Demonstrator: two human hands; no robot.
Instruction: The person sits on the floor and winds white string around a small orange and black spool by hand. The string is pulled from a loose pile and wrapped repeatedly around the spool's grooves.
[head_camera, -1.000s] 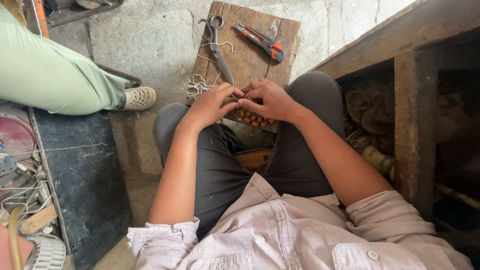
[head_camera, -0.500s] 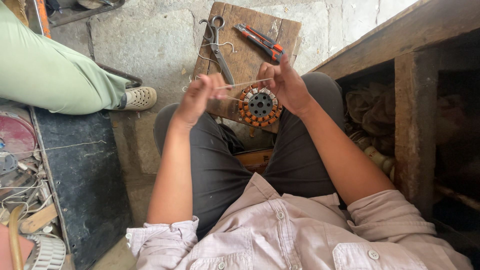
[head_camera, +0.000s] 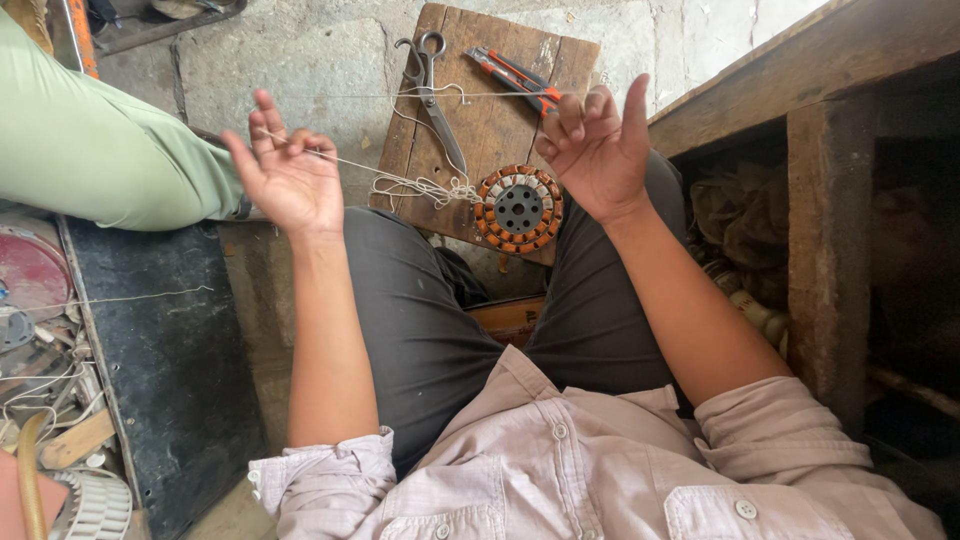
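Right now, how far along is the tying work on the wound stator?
Done: the copper-wound stator lies on the wooden board, its coils look fully wound. In hand: the left hand pulls a white string taut from the stator, while the right hand is raised beside it. Left: loose string lies bunched by the stator, uncut; the scissors and cutter lie untouched.

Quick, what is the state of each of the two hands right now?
Left hand: fingers partly open, a thin white string pinched at the fingertips.
Right hand: raised, fingers curled; whether it grips the string cannot be told.
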